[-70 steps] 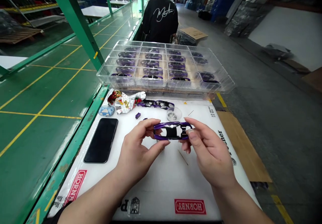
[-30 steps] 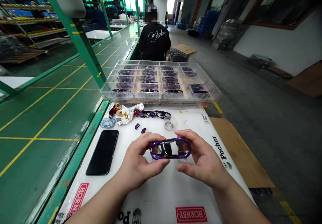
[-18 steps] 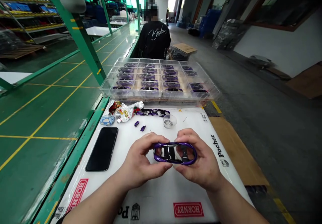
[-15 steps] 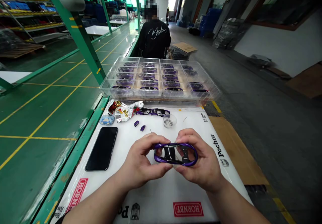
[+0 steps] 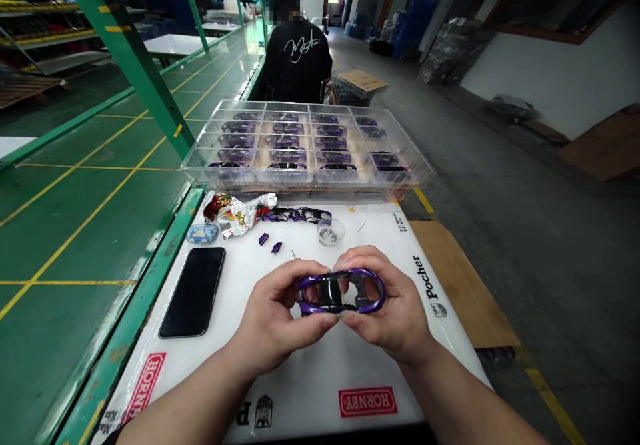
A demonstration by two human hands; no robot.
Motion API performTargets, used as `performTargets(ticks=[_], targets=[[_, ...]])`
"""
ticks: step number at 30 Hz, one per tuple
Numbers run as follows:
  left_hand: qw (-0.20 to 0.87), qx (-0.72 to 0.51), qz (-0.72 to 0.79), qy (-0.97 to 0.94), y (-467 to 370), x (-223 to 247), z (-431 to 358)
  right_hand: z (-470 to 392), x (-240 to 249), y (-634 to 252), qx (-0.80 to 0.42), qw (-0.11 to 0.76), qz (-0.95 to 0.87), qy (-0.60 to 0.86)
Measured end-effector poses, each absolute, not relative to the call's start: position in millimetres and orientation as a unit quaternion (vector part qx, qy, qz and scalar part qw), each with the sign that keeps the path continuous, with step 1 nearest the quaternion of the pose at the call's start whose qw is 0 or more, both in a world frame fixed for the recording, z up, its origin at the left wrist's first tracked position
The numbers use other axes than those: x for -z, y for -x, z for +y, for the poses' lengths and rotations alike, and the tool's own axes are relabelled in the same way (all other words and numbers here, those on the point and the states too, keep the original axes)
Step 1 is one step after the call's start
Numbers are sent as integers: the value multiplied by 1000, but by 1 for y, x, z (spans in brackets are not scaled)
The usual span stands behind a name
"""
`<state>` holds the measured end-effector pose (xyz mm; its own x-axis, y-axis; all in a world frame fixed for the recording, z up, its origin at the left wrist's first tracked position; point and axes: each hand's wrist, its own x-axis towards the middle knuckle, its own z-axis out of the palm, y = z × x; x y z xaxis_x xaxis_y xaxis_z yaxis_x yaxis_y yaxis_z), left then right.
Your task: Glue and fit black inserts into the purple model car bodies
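I hold a glossy purple model car body [image 5: 342,292] with both hands, a little above the white work surface [image 5: 310,372]. My left hand [image 5: 273,322] pinches its left end with thumb and fingers. My right hand [image 5: 387,312] wraps its right end, fingers curled over the top. Black openings show in the shell's middle. Beyond it lie two small purple parts [image 5: 269,243], a small clear cup [image 5: 331,231] with tiny metal bits, and another purple body [image 5: 296,214].
A black phone [image 5: 193,292] lies at the left, with a foil wrapper [image 5: 240,208] and a small blue case [image 5: 202,233] behind it. A clear compartment tray [image 5: 305,144] of purple bodies stands at the back. A person in black [image 5: 296,52] stands beyond. A green rail [image 5: 145,298] borders the left.
The purple body stays in both hands; it was turned and lowered nearer the surface. My right hand shifted from a fingertip pinch to wrapping the right end. The view swung slightly.
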<state>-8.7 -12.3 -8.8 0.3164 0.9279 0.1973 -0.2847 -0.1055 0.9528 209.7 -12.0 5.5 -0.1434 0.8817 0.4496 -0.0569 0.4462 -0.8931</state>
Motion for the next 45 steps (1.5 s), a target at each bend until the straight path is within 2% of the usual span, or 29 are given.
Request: performTargets(ticks=[2,7,10,17,24,30,33,37,42,45], targets=[[550,-512,310,-582,13,7,-10,-10,-3,-211,-445,559,-618,327],[333,-515,318,-723,26,-2,-2,-8,3,-225,-465,563,-584,354],[272,-509,317,-753,28,-6,0,-6,8,-234,-472,560,-568,376],[219,-496,335,-770,30,-4,5,-3,10,-232,-502,560,-531,390],[215,-484,333,-780,34,4,13,2,10,-228,-507,557,-518,405],[218,-522,367,-738,38,15,19,6,2,-234,-411,627,-477,459],[165,-541,423,-708,39,20,23,42,-22,-244,-321,664,-457,497],[104,-549,455,-694,32,17,24,135,-68,-264,-262,673,-454,523],[19,-511,479,-713,48,21,-3,240,-107,-307,-234,608,-430,625],[-138,-418,518,-733,98,53,-27,269,-107,-325,-251,552,-426,671]])
